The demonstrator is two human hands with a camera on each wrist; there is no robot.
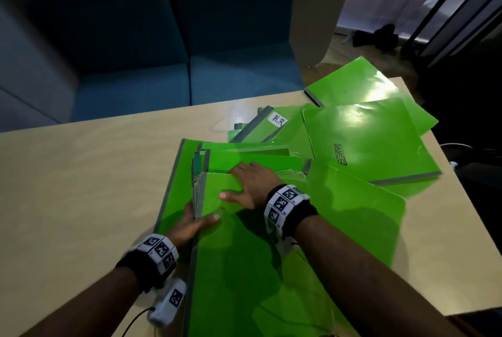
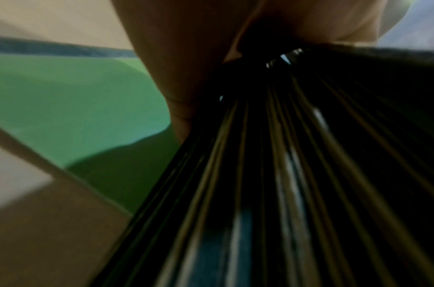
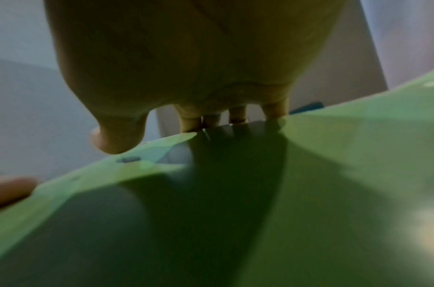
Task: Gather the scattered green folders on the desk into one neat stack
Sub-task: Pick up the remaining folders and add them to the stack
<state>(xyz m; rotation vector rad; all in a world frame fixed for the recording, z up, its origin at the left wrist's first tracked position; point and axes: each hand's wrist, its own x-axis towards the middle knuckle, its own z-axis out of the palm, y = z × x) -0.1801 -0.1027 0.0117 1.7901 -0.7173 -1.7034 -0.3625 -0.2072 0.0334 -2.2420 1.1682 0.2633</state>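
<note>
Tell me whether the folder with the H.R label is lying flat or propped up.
Propped up. The H.R folder leans tilted, its grey spine edge raised, resting on other green folders near the desk's far side.

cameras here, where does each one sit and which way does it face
Head: worn on the head, looking forward and down at the desk and green folders; both forearms, left hand and right hand show.
Left wrist: along the left hand at the dark folder edges; only palm and a finger show.
Right wrist: along the right hand, over the top folder cover; palm, thumb and fingertips show.
Shared: head and right wrist views both show the right hand lying on a green cover.
</note>
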